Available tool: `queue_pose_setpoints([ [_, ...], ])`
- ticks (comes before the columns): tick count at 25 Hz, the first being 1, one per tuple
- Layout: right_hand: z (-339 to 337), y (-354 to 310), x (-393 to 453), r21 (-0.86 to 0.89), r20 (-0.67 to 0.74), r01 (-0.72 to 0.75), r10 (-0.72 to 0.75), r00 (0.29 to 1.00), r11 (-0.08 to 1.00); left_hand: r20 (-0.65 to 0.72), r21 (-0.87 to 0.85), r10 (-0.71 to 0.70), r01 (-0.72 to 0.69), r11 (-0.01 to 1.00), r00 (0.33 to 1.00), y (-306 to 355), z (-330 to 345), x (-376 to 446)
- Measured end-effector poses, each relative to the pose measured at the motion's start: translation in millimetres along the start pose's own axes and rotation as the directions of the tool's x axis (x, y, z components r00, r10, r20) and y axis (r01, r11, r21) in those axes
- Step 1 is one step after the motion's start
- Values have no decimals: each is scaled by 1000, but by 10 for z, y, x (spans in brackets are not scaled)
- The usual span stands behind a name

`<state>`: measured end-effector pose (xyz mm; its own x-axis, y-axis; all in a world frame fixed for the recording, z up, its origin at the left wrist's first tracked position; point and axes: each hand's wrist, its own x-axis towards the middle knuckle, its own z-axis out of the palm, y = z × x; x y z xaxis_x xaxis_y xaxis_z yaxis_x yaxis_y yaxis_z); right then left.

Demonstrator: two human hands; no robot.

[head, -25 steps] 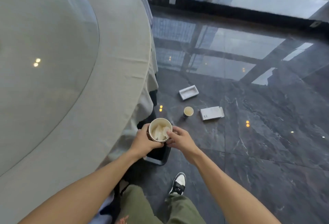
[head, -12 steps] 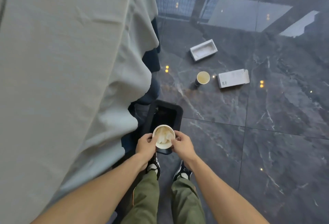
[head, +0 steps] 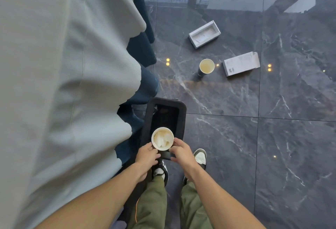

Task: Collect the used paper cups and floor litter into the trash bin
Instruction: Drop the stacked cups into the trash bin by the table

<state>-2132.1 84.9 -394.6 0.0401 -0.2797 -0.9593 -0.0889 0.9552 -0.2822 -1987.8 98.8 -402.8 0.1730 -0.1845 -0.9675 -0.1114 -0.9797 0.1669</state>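
Note:
A white paper cup [head: 162,139] with crumpled tissue inside is held upright between my left hand [head: 147,154] and my right hand [head: 181,152]. It hovers over the near end of a black rectangular trash bin [head: 182,117] standing on the dark marble floor. Farther out on the floor stands a second paper cup [head: 206,66] with a dark sleeve. An open white box tray [head: 204,34] lies beyond it, and a flat white carton [head: 241,63] lies to its right.
A table draped in pale grey-green cloth [head: 63,83] fills the left side, with dark blue chair covers [head: 143,50] under its edge. My shoes [head: 200,157] stand just behind the bin. Glossy dark floor tiles [head: 272,147] spread to the right.
My view has tilted down and moved forward. The cup, still in both hands, has gone from table height to just above the bin's near end.

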Motion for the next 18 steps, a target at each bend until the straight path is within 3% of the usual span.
queue_pose_setpoints([
  [5, -42, -179, -192, 68, 53, 49, -52, 997, 997, 79, 25, 78, -80, 996, 994, 157, 17, -152],
  [10, -305, -610, -716, -4, -33, 184, -184, 982, 983, -40, 137, 258, -250, 958, 965, 578, 85, -656],
  [14, -824, -999, -1415, -180, -79, 306, -324, 943, 935, -9, 346, 420, -392, 853, 907, 1052, 130, -1404],
  [18, -1446, -1263, -2136, -469, -108, 325, -419, 902, 821, 61, 567, 522, -460, 683, 851, 1429, 227, -2260],
])
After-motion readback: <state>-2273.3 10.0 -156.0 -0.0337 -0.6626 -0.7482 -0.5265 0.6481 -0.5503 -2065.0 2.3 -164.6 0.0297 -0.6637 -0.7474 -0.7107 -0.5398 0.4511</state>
